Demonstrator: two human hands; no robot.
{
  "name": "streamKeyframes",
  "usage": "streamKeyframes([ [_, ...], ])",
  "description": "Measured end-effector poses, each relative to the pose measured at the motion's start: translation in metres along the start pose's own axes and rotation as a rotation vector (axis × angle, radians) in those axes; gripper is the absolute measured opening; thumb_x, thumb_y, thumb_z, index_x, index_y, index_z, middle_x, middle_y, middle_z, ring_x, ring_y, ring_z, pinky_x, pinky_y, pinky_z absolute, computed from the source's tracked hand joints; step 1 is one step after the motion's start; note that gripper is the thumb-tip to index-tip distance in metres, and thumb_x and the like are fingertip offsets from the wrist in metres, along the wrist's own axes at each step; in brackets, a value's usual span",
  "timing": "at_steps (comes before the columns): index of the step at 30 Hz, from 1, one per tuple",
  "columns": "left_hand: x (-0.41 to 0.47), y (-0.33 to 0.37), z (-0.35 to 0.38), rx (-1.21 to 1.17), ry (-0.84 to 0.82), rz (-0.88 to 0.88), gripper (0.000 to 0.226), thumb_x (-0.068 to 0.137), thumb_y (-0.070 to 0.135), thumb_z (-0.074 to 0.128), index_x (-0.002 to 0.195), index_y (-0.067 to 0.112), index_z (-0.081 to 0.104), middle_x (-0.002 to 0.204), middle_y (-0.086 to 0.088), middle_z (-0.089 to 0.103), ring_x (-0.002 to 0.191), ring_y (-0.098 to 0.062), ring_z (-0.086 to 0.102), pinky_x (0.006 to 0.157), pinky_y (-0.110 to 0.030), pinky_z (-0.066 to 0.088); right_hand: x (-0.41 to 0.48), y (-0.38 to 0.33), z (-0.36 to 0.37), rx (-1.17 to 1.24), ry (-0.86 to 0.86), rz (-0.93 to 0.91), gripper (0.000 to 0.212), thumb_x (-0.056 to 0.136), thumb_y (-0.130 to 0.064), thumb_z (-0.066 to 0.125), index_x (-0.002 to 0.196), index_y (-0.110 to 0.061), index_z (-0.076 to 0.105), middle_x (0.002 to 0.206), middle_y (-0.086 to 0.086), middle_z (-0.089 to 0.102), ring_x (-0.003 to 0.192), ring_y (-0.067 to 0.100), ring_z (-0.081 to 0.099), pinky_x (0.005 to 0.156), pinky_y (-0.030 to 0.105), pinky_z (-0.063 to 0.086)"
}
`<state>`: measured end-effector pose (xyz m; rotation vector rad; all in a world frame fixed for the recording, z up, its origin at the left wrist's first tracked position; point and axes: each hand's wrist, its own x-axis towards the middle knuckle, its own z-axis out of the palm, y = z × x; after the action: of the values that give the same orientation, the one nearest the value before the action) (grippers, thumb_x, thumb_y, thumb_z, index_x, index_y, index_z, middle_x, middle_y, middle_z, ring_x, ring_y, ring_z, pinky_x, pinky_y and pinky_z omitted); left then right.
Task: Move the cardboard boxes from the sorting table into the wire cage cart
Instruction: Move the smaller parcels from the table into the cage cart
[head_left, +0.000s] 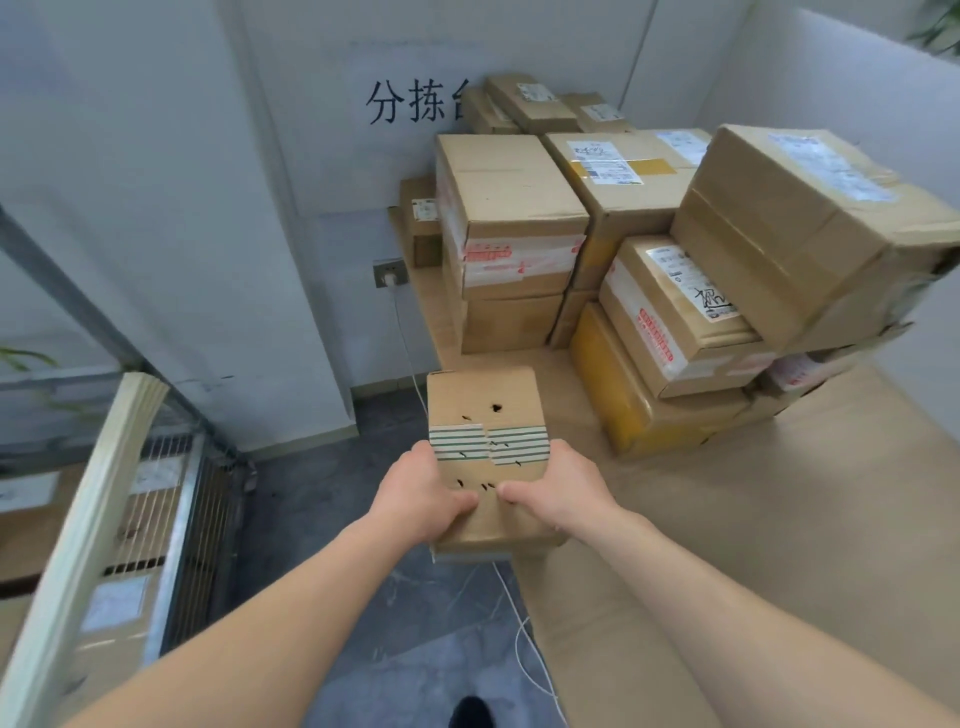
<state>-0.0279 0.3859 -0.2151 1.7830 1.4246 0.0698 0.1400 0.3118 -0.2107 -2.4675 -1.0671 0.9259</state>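
Cardboard box (485, 397), long axis straight ahead

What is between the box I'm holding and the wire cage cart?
The floor between looks open. The cart's wire side and a pale board along its edge face the box, so probably lift over.

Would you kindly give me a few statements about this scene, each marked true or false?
1. The left hand and right hand both hold the small box. True.
2. Its tape is plain red. False: it is white with green stripes.
3. The cart holds nothing. False: boxes lie in it.
4. A yellow box sits low in the stack on the table. True.
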Motion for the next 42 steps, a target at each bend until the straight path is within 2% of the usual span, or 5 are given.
streamKeyframes([
  [9, -0.084, -0.090, -0.093, -0.063, 0.185, -0.027, 0.056, 0.072, 0.042, 0.083, 0.106, 0.026, 0.042, 0.106, 0.006, 0.059, 0.093, -0.015, 0.054, 0.078, -0.028, 0.044, -0.086, -0.099, 0.057, -0.011, -0.033, -0.190, 0.067, 0.070, -0.053, 0.082, 0.121, -0.021, 0.054, 0.124, -0.001, 0.066, 0.116, 0.022, 0.061, 0.096, 0.033, 0.050],
  [23, -0.219, -0.219, -0.277, -0.160, 0.600, -0.154, 0.055, 0.077, 0.038, 0.081, 0.118, 0.017, 0.051, 0.119, -0.002, 0.064, 0.111, -0.023, 0.059, 0.084, -0.030, 0.045, -0.203, -0.318, 0.141, -0.097, -0.172, -0.641, 0.055, 0.074, -0.048, 0.080, 0.119, -0.024, 0.058, 0.120, -0.005, 0.068, 0.114, 0.019, 0.063, 0.100, 0.033, 0.049],
  [27, -0.248, -0.257, -0.304, -0.212, 0.684, -0.233, 0.055, 0.079, 0.039, 0.080, 0.120, 0.017, 0.051, 0.118, 0.000, 0.063, 0.109, -0.022, 0.059, 0.093, -0.037, 0.050, -0.223, -0.363, 0.173, -0.138, -0.219, -0.728, 0.055, 0.072, -0.049, 0.081, 0.114, -0.024, 0.056, 0.117, -0.004, 0.068, 0.111, 0.019, 0.062, 0.095, 0.032, 0.049],
  [35, -0.286, -0.323, -0.336, -0.319, 0.855, -0.403, 0.058, 0.078, 0.040, 0.082, 0.123, 0.021, 0.051, 0.115, 0.004, 0.063, 0.108, -0.019, 0.060, 0.095, -0.043, 0.053, -0.242, -0.440, 0.245, -0.216, -0.369, -0.922, 0.056, 0.074, -0.053, 0.079, 0.117, -0.024, 0.057, 0.115, -0.005, 0.067, 0.107, 0.018, 0.062, 0.096, 0.038, 0.051],
  [42, -0.296, -0.361, -0.344, -0.384, 1.010, -0.595, 0.052, 0.076, 0.039, 0.083, 0.110, 0.032, 0.045, 0.105, 0.010, 0.059, 0.098, -0.013, 0.057, 0.082, -0.030, 0.049, -0.245, -0.489, 0.300, -0.265, -0.545, -1.075, 0.047, 0.077, -0.049, 0.080, 0.111, -0.028, 0.055, 0.108, -0.009, 0.064, 0.099, 0.012, 0.060, 0.082, 0.028, 0.049],
])
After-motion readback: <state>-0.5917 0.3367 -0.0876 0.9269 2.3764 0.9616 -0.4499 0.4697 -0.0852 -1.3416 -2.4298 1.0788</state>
